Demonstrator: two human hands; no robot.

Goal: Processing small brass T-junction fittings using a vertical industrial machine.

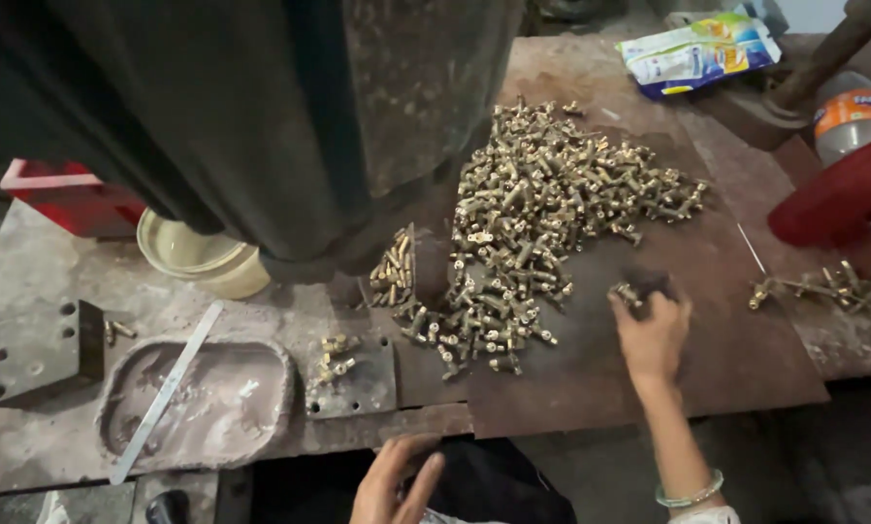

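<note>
Near the worn metal workbench's [28, 427] left edge lie a drilled steel block [33, 349], a shallow oval tray [198, 400] and a flat metal strip [167, 391]. The left hand [394, 482] rests open off the front edge. A few small brass fittings [335, 355] sit apart; the large brass heap [552, 204] remains. The right hand [652, 325] pinches several fittings. Beyond it lies a red cloth [838, 199].

I am seeing two bare arms showing. The right hand [652, 335] is wearing a thin, pale green bangle [689, 495] at the wrist, with a light sleeve edge just below it. The left hand [394, 482] is wearing nothing.
</note>
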